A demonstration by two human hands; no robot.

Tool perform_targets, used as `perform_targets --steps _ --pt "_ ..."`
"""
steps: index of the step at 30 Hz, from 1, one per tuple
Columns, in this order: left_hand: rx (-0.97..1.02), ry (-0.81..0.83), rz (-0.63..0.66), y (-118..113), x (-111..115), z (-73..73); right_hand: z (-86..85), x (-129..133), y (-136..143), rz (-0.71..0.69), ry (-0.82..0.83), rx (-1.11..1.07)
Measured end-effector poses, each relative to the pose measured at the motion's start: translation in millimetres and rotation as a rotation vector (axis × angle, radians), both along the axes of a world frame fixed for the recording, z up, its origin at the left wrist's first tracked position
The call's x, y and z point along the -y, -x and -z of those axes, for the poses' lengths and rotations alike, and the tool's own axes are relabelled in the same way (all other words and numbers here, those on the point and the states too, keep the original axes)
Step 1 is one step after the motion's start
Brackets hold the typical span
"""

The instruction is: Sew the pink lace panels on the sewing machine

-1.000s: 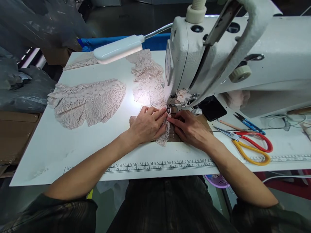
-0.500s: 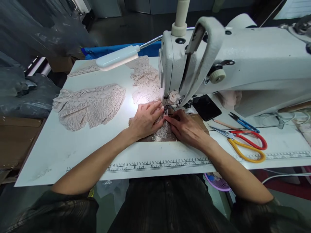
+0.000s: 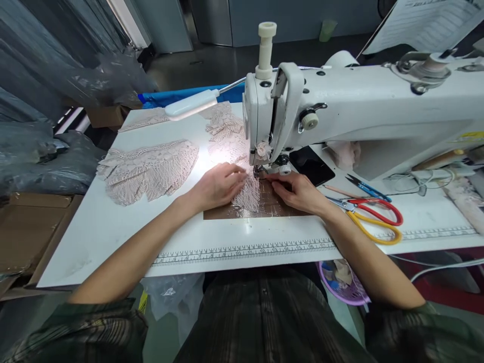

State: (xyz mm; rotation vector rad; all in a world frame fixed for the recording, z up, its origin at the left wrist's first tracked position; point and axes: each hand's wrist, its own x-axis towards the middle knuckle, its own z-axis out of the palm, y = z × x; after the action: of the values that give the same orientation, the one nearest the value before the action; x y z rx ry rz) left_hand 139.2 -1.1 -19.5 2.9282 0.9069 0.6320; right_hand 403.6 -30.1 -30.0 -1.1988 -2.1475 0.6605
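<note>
A strip of pale pink lace runs under the needle area of the white sewing machine, over a brown plate. Left of the needle, my left hand is slightly blurred, its fingers bent and reaching to the lace edge; what its fingertips hold, if anything, is unclear. On the right, my right hand has its thumb and index finger close to the presser foot, other fingers curled; its fingertips are partly lost against the machine parts. More lace lies flat on the table at the left.
Scissors with red and yellow handles, blue snips and a black phone lie right of my right hand. A white lamp hangs over the table's back. A ruler strip runs along the front edge.
My hands have moved apart, the left one leftward and the right one slightly right, uncovering more lace and brown plate between them. The camera view has shifted, showing more of the machine's top.
</note>
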Motion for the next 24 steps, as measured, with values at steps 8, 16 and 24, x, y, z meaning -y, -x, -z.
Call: perform_targets --steps 8,16,24 --pt "0.144 0.326 0.18 -1 22 4.0 3.0 0 7 0.102 0.037 -0.052" --pt "0.254 0.314 0.017 -6 29 5.0 0.2 9 10 -0.166 -0.06 -0.085" --pt "0.24 -0.119 0.158 -13 25 11.0 4.2 15 21 -0.232 -0.115 -0.196"
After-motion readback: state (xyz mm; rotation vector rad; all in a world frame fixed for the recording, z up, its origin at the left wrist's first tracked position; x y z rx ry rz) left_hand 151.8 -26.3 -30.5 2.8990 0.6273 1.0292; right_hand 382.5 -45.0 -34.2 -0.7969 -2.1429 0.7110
